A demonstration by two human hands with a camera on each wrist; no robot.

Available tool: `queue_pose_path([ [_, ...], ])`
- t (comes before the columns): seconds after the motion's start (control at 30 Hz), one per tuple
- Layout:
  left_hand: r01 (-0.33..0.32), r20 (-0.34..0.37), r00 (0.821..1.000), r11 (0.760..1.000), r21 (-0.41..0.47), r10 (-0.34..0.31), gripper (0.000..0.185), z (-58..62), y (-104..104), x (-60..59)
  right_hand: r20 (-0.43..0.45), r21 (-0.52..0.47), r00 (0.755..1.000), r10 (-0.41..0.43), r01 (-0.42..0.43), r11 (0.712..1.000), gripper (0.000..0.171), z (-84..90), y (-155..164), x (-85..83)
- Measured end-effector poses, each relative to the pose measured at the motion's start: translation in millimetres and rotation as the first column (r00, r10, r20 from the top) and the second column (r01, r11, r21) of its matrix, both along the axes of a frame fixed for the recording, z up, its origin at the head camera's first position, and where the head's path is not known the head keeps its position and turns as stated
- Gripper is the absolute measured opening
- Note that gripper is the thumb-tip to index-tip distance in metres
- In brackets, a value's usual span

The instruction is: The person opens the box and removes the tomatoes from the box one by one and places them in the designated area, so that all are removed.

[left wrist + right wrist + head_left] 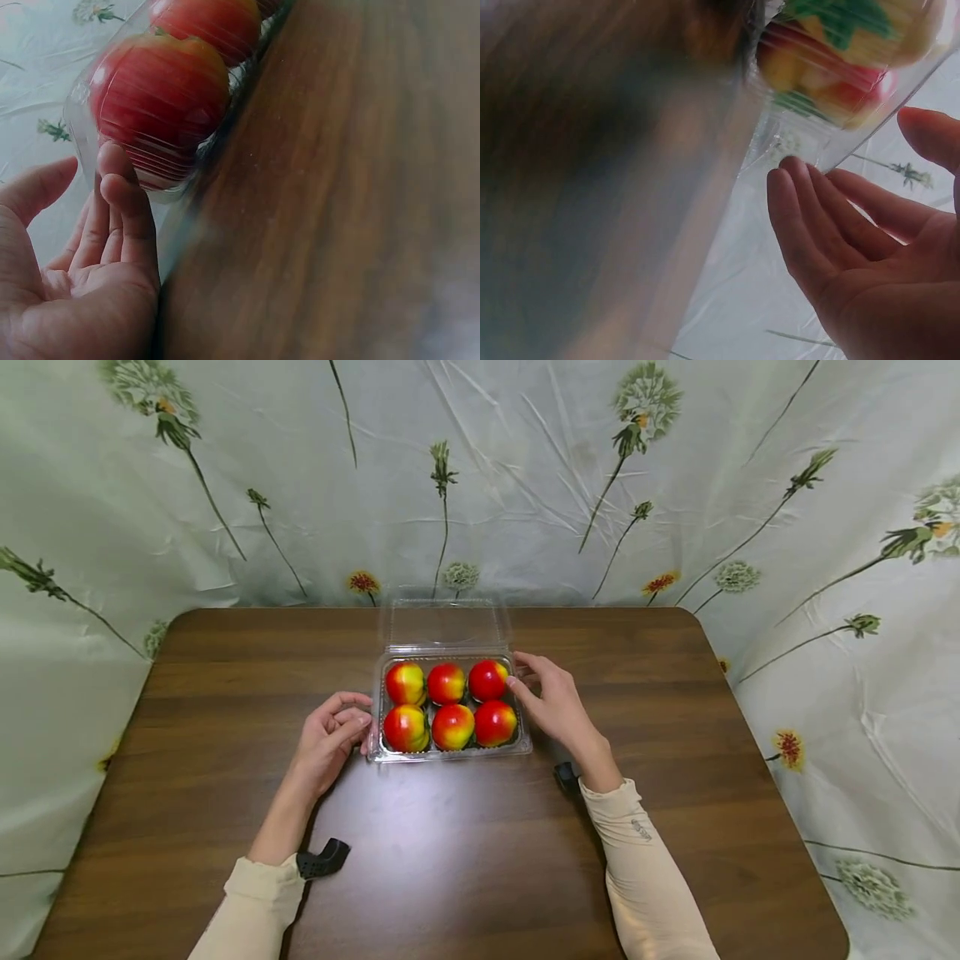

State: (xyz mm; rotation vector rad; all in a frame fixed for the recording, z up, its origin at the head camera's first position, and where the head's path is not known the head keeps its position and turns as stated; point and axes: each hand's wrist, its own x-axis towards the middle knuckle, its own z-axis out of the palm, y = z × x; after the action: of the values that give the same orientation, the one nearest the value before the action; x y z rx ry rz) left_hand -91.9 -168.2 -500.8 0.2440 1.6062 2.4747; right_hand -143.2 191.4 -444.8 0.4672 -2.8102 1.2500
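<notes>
The box (448, 752) sits mid-surface, its six apples (447, 706) all seated and the lid (444, 622) stood open behind; filling is judged done, closing left. Left of the box, the left hand (330, 739) is held with loosely curled fingers (124, 199) touching its wall, gripping nothing. Right of the box, the right hand (551, 702) rests relaxed fingers (795, 195) at the rim. Bare surface (225, 693) is left around the box, the edges well apart from it.

Upright lid (444, 625) blocks behind tray (450, 753); top open.
</notes>
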Motion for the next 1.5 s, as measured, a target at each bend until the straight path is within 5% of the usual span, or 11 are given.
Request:
queue_pose_path([
  [0.5, -0.053, -0.07, 0.996, 0.996, 0.07, 0.058, 0.039, -0.2, 7, -18.4, -0.047, 0.1, 0.999, -0.021, 0.026, 0.995, 0.047, 6.0, -3, 15.1],
  [1.0, -0.086, -0.107, 0.991, 0.994, -0.061, 0.079, 0.032, -2.0, 5, -14.8, -0.064, 0.123, 0.997, -0.039, 0.047, 0.991, 0.048, 5.5, -13, 20.0],
  [1.5, -0.08, -0.118, 0.991, 0.993, -0.092, 0.069, 0.03, -0.2, 3, -15.6, -0.119, 0.096, 0.993, -0.021, 0.032, 0.995, 0.05, 14.3, -24, 30.4],
])
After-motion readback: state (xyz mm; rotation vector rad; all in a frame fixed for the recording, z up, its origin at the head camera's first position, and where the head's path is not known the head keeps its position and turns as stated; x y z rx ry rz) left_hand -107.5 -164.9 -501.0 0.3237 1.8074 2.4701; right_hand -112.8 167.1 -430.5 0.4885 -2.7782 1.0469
